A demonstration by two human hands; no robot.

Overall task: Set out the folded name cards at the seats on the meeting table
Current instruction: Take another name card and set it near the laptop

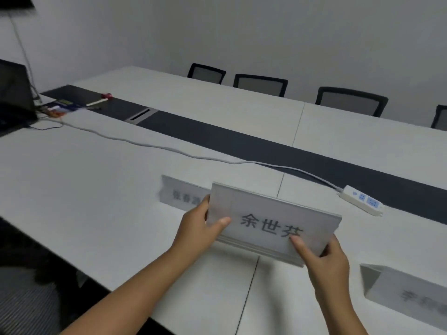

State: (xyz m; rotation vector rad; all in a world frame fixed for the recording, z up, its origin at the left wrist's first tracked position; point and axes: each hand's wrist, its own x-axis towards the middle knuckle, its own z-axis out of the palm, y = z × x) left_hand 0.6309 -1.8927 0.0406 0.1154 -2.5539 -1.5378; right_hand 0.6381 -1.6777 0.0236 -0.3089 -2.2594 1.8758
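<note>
My left hand (198, 228) and right hand (324, 259) grip a name card (273, 221) by its ends above the counter (96, 189).

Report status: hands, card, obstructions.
Left hand and right hand grip held name card. Two cards already standing on table. Nothing blocking.

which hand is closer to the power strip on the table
Right. The right hand holds the name card below-left of the power strip; the left hand grips the card's far end.
</note>
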